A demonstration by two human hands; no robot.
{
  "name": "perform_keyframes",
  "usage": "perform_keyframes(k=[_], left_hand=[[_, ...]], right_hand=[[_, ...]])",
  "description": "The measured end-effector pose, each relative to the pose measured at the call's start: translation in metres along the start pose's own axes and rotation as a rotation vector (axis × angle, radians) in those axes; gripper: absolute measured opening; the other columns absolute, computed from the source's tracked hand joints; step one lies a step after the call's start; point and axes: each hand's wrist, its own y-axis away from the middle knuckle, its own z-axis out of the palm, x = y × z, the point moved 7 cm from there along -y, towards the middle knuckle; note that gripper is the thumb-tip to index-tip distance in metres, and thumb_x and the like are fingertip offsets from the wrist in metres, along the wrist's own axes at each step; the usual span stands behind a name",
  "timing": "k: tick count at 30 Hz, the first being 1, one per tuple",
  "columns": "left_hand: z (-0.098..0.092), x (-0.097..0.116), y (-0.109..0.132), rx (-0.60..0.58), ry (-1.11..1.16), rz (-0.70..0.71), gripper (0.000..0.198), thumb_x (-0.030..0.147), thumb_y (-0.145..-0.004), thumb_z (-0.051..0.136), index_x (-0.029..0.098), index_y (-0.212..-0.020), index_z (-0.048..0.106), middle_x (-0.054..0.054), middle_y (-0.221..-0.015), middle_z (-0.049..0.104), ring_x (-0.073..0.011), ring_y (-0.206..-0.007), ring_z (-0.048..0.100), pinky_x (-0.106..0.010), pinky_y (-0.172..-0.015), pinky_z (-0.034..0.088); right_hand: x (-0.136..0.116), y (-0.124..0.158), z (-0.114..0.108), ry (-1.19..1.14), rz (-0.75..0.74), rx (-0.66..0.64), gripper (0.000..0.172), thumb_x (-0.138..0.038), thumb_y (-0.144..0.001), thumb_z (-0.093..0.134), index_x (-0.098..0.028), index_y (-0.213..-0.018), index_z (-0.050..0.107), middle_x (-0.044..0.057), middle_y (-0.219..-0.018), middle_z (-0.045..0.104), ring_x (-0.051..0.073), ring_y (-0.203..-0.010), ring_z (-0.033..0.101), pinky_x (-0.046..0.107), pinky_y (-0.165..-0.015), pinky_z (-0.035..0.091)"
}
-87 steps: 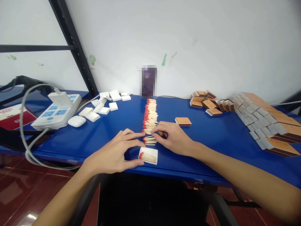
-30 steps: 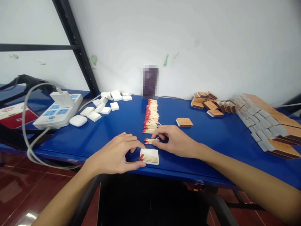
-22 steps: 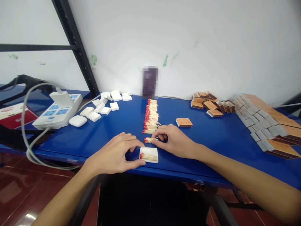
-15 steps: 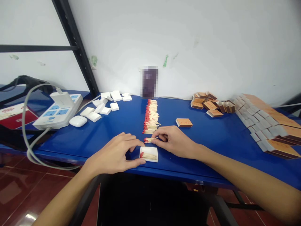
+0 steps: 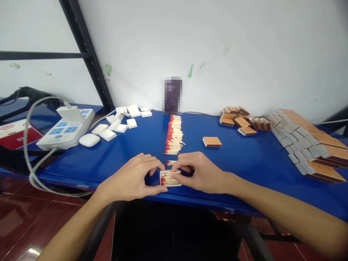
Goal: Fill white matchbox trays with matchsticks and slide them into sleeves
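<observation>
A small white matchbox tray (image 5: 169, 180) with red-tipped matches in it lies near the front edge of the blue table (image 5: 141, 145). My left hand (image 5: 133, 177) curls around the tray's left end, thumb and fingers pinching it. My right hand (image 5: 198, 172) pinches a few matches (image 5: 172, 173) and holds them over the tray. A couple of loose matches (image 5: 171, 162) lie just behind the tray. A long row of matches (image 5: 174, 134) runs away from me towards the wall.
Several empty white trays (image 5: 119, 119) sit at the back left beside a power strip (image 5: 65, 127) and a white earbud case (image 5: 87, 140). One brown matchbox sleeve (image 5: 212, 141) lies alone; more sleeves (image 5: 243, 117) and stacked boxes (image 5: 307, 145) fill the right. A blurred dark object (image 5: 173, 95) leans on the wall.
My right hand picked up a small bunch of matches from the near end of the row and brought them back over the tray. My left hand stayed on the tray.
</observation>
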Motion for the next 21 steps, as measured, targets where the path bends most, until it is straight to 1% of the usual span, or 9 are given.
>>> perform_keyframes(k=[2, 5, 8, 12, 15, 18, 21], left_hand=[[-0.0002, -0.0001, 0.0001, -0.001, 0.003, -0.004, 0.036, 0.055, -0.084, 0.065, 0.022, -0.096, 0.062, 0.002, -0.076, 0.053, -0.0162, -0.072, 0.049, -0.030, -0.070, 0.038], [-0.0010, 0.0003, 0.0004, 0.003, 0.006, 0.000, 0.038, 0.057, -0.084, 0.063, 0.022, -0.096, 0.062, 0.002, -0.075, 0.053, -0.0168, -0.072, 0.049, -0.031, -0.070, 0.038], [-0.0017, 0.0022, 0.0003, 0.003, 0.006, 0.022, 0.038, 0.058, -0.086, 0.061, 0.021, -0.097, 0.063, 0.002, -0.077, 0.055, -0.0169, -0.072, 0.049, -0.032, -0.072, 0.038], [-0.0016, 0.0033, -0.0003, -0.005, -0.001, 0.032, 0.035, 0.056, -0.088, 0.060, 0.021, -0.095, 0.063, 0.002, -0.078, 0.056, -0.0165, -0.072, 0.050, -0.032, -0.074, 0.038], [-0.0014, 0.0032, -0.0004, -0.014, -0.012, 0.027, 0.034, 0.055, -0.089, 0.059, 0.021, -0.092, 0.062, 0.002, -0.078, 0.056, -0.0164, -0.072, 0.049, -0.032, -0.075, 0.038], [-0.0018, 0.0039, 0.0002, -0.022, 0.011, 0.025, 0.034, 0.054, -0.093, 0.053, 0.021, -0.091, 0.061, 0.001, -0.079, 0.056, -0.0170, -0.074, 0.049, -0.033, -0.075, 0.037], [-0.0018, 0.0047, 0.0010, -0.028, 0.028, 0.031, 0.032, 0.052, -0.094, 0.052, 0.022, -0.095, 0.061, 0.001, -0.081, 0.057, -0.0174, -0.076, 0.050, -0.033, -0.079, 0.037]], right_hand=[[-0.0023, 0.0002, 0.0035, 0.045, -0.011, -0.022, 0.012, -0.021, -0.086, 0.062, -0.018, -0.079, 0.071, -0.005, -0.060, 0.045, 0.007, -0.053, 0.040, 0.022, -0.056, 0.034], [-0.0041, 0.0001, 0.0052, 0.065, -0.035, -0.044, 0.011, -0.025, -0.087, 0.063, -0.019, -0.083, 0.071, -0.005, -0.061, 0.048, 0.007, -0.053, 0.040, 0.022, -0.057, 0.034], [-0.0044, 0.0001, 0.0039, 0.052, -0.051, -0.047, 0.013, -0.028, -0.088, 0.063, -0.020, -0.086, 0.072, -0.005, -0.062, 0.048, 0.008, -0.054, 0.041, 0.022, -0.057, 0.035], [-0.0032, -0.0002, 0.0013, 0.034, -0.055, -0.038, 0.014, -0.026, -0.089, 0.061, -0.018, -0.084, 0.071, -0.004, -0.062, 0.048, 0.008, -0.055, 0.043, 0.022, -0.058, 0.036], [-0.0032, -0.0005, -0.0009, 0.011, -0.067, -0.033, 0.017, -0.025, -0.091, 0.059, -0.017, -0.082, 0.070, -0.003, -0.064, 0.052, 0.008, -0.056, 0.045, 0.022, -0.058, 0.037], [-0.0030, -0.0010, -0.0024, -0.013, -0.065, -0.036, 0.023, -0.028, -0.095, 0.055, -0.016, -0.083, 0.071, -0.001, -0.067, 0.057, 0.008, -0.058, 0.047, 0.023, -0.059, 0.038], [-0.0019, -0.0016, -0.0027, -0.032, -0.046, -0.046, 0.021, -0.027, -0.094, 0.056, -0.016, -0.083, 0.071, -0.001, -0.068, 0.057, 0.008, -0.058, 0.048, 0.023, -0.058, 0.038]])
